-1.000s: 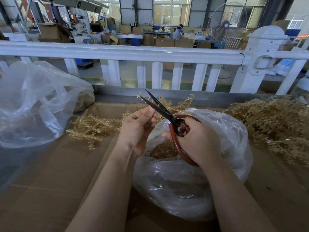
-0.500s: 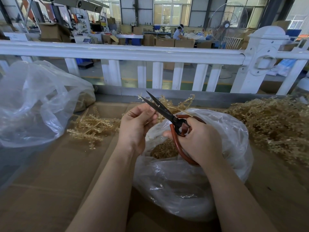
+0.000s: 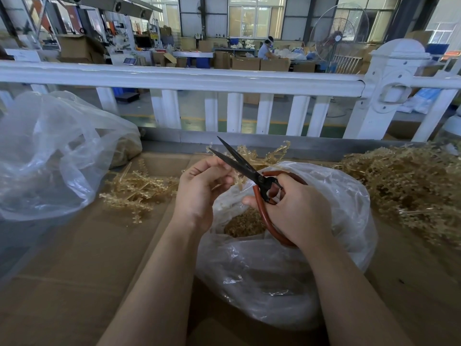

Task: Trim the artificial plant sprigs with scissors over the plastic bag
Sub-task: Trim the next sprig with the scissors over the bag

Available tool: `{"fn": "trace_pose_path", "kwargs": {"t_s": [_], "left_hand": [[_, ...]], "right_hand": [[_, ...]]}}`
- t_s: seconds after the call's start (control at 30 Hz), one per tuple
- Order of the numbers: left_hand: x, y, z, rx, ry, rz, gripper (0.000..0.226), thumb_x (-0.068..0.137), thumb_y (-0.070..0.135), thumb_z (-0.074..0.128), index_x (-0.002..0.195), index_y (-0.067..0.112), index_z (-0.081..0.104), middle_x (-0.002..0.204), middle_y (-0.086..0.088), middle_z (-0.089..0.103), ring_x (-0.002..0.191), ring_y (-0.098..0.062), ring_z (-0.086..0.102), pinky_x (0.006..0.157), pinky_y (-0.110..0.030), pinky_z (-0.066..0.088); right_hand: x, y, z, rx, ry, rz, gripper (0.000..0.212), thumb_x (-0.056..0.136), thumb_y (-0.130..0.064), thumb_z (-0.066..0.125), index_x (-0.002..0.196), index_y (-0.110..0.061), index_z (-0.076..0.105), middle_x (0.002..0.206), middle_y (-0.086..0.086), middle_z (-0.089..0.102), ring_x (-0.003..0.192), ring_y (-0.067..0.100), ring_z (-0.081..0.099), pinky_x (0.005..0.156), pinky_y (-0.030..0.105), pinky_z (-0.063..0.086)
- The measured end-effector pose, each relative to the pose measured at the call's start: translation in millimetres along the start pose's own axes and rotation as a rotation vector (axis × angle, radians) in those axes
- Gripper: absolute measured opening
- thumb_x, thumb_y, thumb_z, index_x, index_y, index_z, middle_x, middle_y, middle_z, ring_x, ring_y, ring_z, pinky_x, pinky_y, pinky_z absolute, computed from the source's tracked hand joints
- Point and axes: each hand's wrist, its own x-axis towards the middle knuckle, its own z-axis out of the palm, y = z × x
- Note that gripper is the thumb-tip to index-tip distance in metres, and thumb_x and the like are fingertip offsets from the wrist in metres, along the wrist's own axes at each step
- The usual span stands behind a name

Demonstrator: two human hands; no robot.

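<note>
My right hand (image 3: 296, 211) grips the red handles of black-bladed scissors (image 3: 239, 163), whose blades stand slightly apart and point up-left. My left hand (image 3: 202, 188) pinches a pale golden plant sprig (image 3: 252, 156) right at the blades; the sprig's tips stick out behind the scissors. Both hands hover over an open clear plastic bag (image 3: 287, 265) on the table, with golden cuttings (image 3: 244, 223) inside it.
A small heap of golden sprigs (image 3: 137, 188) lies left of the hands, and a big heap (image 3: 409, 186) lies at the right. Another clear bag (image 3: 50, 156) slumps at far left. Cardboard (image 3: 74, 283) covers the table; a white railing (image 3: 199, 78) runs behind it.
The scissor blades have parted slightly and both hands have shifted a little upward with the sprig. The bag and heaps have not moved.
</note>
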Motion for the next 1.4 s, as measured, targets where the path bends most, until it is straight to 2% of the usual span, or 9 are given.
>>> {"fn": "trace_pose_path", "kwargs": {"t_s": [0.07, 0.2, 0.33, 0.43, 0.5, 0.63, 0.93, 1.23, 1.4], "left_hand": [[-0.2, 0.2, -1.2, 0.017, -0.019, -0.007, 0.025, 0.087, -0.005, 0.057, 0.076, 0.012, 0.071, 0.067, -0.004, 0.063, 0.063, -0.014, 0.056, 0.067, -0.023, 0.051], [0.4, -0.3, -3.1, 0.054, -0.004, -0.011, 0.022, 0.086, -0.005, 0.056, 0.077, 0.008, 0.071, 0.066, -0.006, 0.064, 0.061, -0.014, 0.056, 0.067, -0.025, 0.049], [-0.8, 0.0, -3.0, 0.055, -0.036, -0.010, 0.027, 0.086, -0.006, 0.056, 0.073, 0.011, 0.072, 0.066, -0.005, 0.065, 0.061, -0.015, 0.056, 0.068, -0.026, 0.048], [-1.3, 0.9, -1.9, 0.024, -0.065, -0.023, 0.027, 0.085, -0.007, 0.056, 0.073, 0.011, 0.072, 0.066, -0.005, 0.064, 0.062, -0.015, 0.056, 0.069, -0.026, 0.047], [-1.3, 1.2, -1.5, -0.001, -0.071, -0.035, 0.022, 0.085, -0.006, 0.056, 0.076, 0.009, 0.071, 0.066, -0.005, 0.064, 0.062, -0.014, 0.056, 0.069, -0.025, 0.047], [-1.1, 1.5, -0.9, -0.034, -0.076, -0.052, 0.017, 0.083, -0.005, 0.058, 0.079, 0.007, 0.069, 0.066, -0.005, 0.064, 0.062, -0.014, 0.056, 0.070, -0.024, 0.048], [-1.0, 0.1, -1.7, -0.067, -0.123, -0.055, 0.009, 0.069, 0.008, 0.067, 0.077, 0.010, 0.071, 0.067, -0.004, 0.064, 0.063, -0.013, 0.057, 0.070, -0.023, 0.048], [0.0, 1.0, -2.6, -0.006, -0.042, 0.053, 0.008, 0.084, 0.009, 0.063, 0.079, 0.011, 0.069, 0.070, -0.004, 0.065, 0.066, -0.015, 0.057, 0.069, -0.026, 0.048], [-0.4, -0.7, -3.8, 0.094, 0.019, 0.143, 0.015, 0.094, 0.008, 0.063, 0.082, 0.005, 0.072, 0.069, -0.005, 0.067, 0.061, -0.012, 0.058, 0.066, -0.022, 0.052]], "right_hand": [[0.6, 0.2, -0.6, -0.019, -0.023, 0.003, 0.078, 0.062, -0.096, 0.033, 0.096, -0.033, 0.061, 0.082, -0.023, 0.060, 0.071, 0.001, 0.056, 0.059, 0.017, 0.040], [0.2, 3.5, 1.2, -0.101, -0.037, -0.004, 0.045, 0.078, -0.078, 0.063, 0.083, -0.034, 0.055, 0.073, -0.017, 0.060, 0.066, 0.000, 0.055, 0.054, 0.016, 0.037], [-1.1, 2.8, 1.0, -0.096, -0.017, -0.010, 0.052, 0.073, -0.085, 0.056, 0.080, -0.034, 0.054, 0.069, -0.017, 0.060, 0.062, -0.001, 0.053, 0.053, 0.017, 0.038], [-1.7, 2.5, 2.5, -0.057, 0.029, -0.018, 0.070, 0.065, -0.097, 0.033, 0.076, -0.032, 0.054, 0.066, -0.017, 0.059, 0.061, 0.000, 0.053, 0.055, 0.018, 0.044], [-2.1, 2.7, 4.1, -0.040, 0.068, -0.033, 0.077, 0.063, -0.100, 0.022, 0.076, -0.031, 0.055, 0.063, -0.021, 0.054, 0.058, -0.002, 0.050, 0.052, 0.015, 0.039], [-2.2, 4.0, 4.9, -0.022, 0.093, -0.037, 0.082, 0.063, -0.102, 0.019, 0.080, -0.033, 0.059, 0.061, -0.026, 0.048, 0.056, -0.007, 0.045, 0.050, 0.010, 0.029], [-2.1, 5.7, 5.8, 0.045, 0.084, -0.072, 0.067, 0.066, -0.093, 0.038, 0.077, -0.031, 0.060, 0.064, -0.024, 0.052, 0.059, -0.008, 0.049, 0.052, 0.009, 0.029], [-2.1, 6.3, 4.1, 0.015, 0.058, -0.052, 0.074, 0.064, -0.097, 0.034, 0.081, -0.031, 0.063, 0.064, -0.022, 0.056, 0.060, -0.008, 0.049, 0.053, 0.009, 0.031], [-1.3, 8.4, 3.8, 0.030, 0.022, -0.037, 0.075, 0.063, -0.096, 0.037, 0.085, -0.030, 0.066, 0.070, -0.019, 0.062, 0.066, -0.003, 0.056, 0.059, 0.012, 0.043]]}}
